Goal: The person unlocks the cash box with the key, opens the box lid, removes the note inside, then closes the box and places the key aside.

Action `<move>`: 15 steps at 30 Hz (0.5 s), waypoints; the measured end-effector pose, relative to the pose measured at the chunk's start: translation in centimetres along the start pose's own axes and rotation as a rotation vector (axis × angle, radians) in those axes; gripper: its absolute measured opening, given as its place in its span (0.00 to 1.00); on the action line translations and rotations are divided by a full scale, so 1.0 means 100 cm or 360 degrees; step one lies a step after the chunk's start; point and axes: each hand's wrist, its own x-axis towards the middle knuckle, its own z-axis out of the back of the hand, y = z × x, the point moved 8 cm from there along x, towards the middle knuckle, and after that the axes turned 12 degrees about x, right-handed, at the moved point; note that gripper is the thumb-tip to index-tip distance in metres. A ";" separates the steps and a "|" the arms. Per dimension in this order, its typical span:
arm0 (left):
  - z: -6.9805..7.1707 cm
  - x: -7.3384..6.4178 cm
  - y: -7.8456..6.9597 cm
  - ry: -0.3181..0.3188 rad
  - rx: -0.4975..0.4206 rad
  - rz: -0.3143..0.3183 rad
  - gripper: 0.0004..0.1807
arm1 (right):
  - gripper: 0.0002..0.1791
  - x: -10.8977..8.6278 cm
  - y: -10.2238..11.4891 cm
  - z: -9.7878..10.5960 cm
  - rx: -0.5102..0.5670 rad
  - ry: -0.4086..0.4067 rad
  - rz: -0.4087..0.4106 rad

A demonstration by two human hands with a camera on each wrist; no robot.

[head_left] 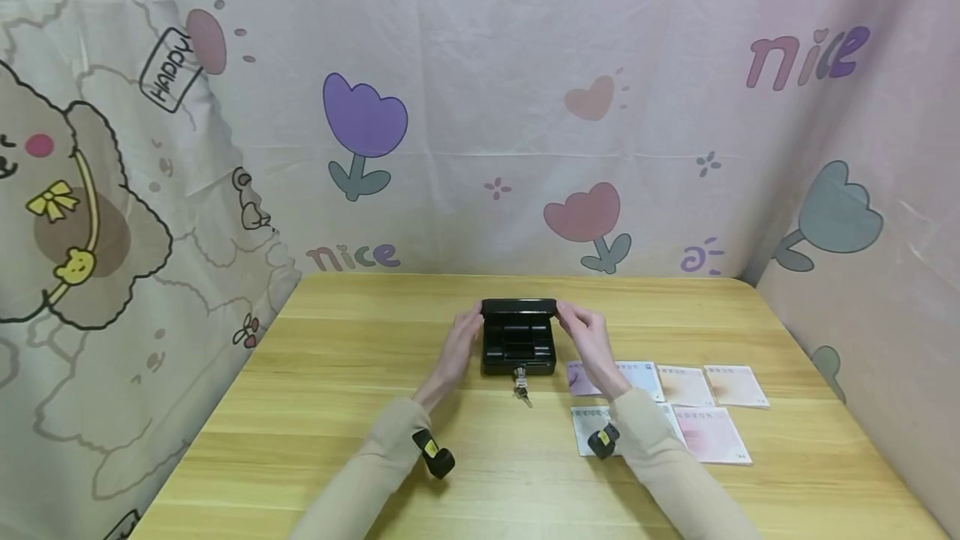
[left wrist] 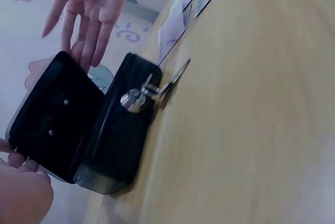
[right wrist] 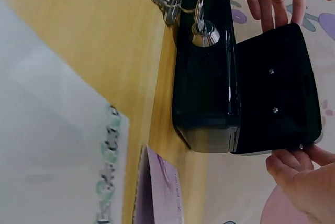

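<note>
A small black cash box (head_left: 498, 368) stands on the table with its lid (head_left: 519, 307) raised. Several compartments show in its inner tray (head_left: 519, 342). A key sits in the round silver lock (right wrist: 205, 36) on the front, with another key (right wrist: 166, 7) hanging from the same ring. My left hand (head_left: 456, 347) touches the lid's left edge with its fingertips. At the right edge my right hand (head_left: 590, 342) does the same. In the left wrist view the right hand's (left wrist: 94, 4) fingers look nearly straight, its thumb away from the lid.
Several printed paper slips, like banknotes, lie in two rows to the right of the box, among them a pink slip (head_left: 712, 436) and a purple one (head_left: 581, 379). My right forearm (head_left: 660, 448) passes over some of them. A patterned cloth (head_left: 465, 107) hangs behind the wooden table (head_left: 360, 332).
</note>
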 end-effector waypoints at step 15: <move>-0.019 -0.037 0.011 0.0134 -0.0419 0.0165 0.39 | 0.19 -0.020 -0.011 0.010 -0.0078 -0.0185 -0.0140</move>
